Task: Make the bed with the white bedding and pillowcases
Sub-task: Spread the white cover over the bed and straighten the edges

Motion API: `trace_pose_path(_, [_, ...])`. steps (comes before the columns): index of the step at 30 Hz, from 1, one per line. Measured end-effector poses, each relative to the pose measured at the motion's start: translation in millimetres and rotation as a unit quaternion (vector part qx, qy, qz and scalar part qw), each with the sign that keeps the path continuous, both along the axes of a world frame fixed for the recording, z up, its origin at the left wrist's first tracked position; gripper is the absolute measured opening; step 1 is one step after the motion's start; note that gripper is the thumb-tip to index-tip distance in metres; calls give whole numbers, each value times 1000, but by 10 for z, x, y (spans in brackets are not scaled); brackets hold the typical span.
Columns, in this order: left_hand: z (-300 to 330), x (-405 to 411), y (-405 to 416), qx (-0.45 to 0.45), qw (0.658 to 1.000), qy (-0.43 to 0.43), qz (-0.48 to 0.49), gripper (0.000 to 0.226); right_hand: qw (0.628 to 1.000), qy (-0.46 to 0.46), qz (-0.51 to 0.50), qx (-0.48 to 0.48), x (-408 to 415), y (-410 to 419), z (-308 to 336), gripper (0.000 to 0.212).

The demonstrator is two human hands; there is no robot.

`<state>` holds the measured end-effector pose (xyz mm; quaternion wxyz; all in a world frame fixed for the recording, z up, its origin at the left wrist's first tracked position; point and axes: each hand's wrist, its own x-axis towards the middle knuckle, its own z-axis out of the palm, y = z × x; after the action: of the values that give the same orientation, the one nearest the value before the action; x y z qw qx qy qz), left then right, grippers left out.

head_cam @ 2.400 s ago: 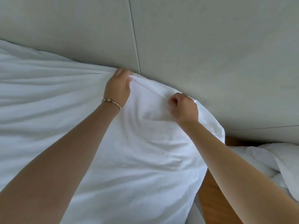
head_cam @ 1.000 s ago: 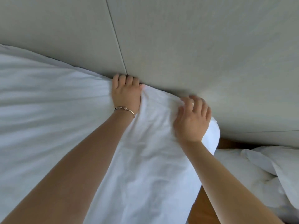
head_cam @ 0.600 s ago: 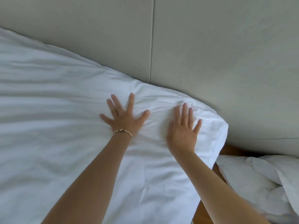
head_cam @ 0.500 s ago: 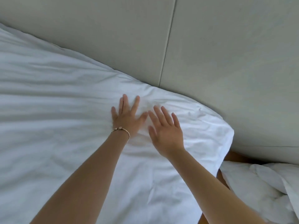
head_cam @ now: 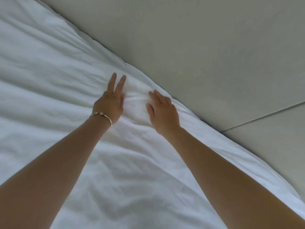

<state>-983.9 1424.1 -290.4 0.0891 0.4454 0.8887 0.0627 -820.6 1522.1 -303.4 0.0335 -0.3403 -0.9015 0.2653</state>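
Change: half a second ago the two hands lay nearly touching well short of the sheet's far edge; now they sit apart, with a raised fold of cloth between them, and the right one is up at that edge. The rumpled bedding and wood seen at the right earlier are out of view.
Forearms: both bare, reaching forward across the white sheet (head_cam: 49,100) from the near corners.
Bracelet (head_cam: 101,115): thin metal band on the left wrist.
Left hand (head_cam: 110,103): released, palm down on the sheet, two fingers straight and pointing away; the other fingers are hidden.
Right hand (head_cam: 163,111): released, flat on the sheet, fingers together and angled toward the left hand, thumb spread.
Fold: a bunched ridge of sheet lies between the hands, touching both.
Sheet: spread under and around both hands, wrinkled nearer the body; its far edge runs just beyond the right hand's knuckles.
Headboard (head_cam: 206,52): pale padded panels beyond the hands, with a seam off to the right.
Writing: none readable.
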Motion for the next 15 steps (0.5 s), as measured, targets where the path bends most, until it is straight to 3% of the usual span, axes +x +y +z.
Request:
trace_pose_path(5, [67,-810,306,-39,999,28,20,49,996,24,-87,-10,-615,335,72,36])
trace_pose_path(8, [95,-1105,418,-74,997,10,23,51,988,38,-108,-99,-833,437,43,34])
trace_pose_path(10, [108,-1231,506,-95,995,-4,14,43,978,49,-128,-159,-911,449,-25,20])
trace_pose_path(13, [146,-1312,675,-28,1000,-5,-11,9,949,58,-164,-264,-956,491,-66,27])
trace_pose_path(15, [239,-1252,845,64,997,38,-31,12,902,158,-221,-337,-985,519,7,30])
